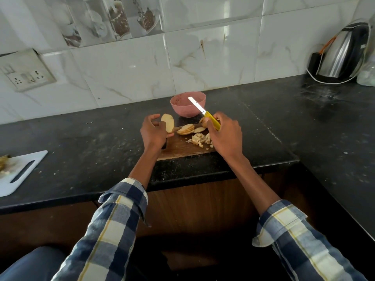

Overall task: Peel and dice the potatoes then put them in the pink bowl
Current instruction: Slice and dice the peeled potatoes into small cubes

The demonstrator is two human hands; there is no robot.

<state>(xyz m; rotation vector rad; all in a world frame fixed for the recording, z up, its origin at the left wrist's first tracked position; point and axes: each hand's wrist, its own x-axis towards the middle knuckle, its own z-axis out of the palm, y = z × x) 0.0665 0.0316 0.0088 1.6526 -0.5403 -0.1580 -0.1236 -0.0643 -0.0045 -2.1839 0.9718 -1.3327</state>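
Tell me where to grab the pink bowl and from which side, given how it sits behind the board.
Grip the pink bowl by its rim on the left edge, coming down from above with thumb inside and fingers outside. It stands upright and open-topped with rounded walls, so the thin rim looks the surest hold. The knife in the right hand points over its right side, so the left looks safer.

Head-worn view, forward and down, close

Pink bowl (188,104); yellow-handled knife (205,114), white blade; pale cream potato slices (187,129) and dice (200,140); brown wooden board (178,148); speckled black surface (91,138); white board (20,171); blue-white-yellow checked sleeves (113,226); grey-veined white tiles (129,74).
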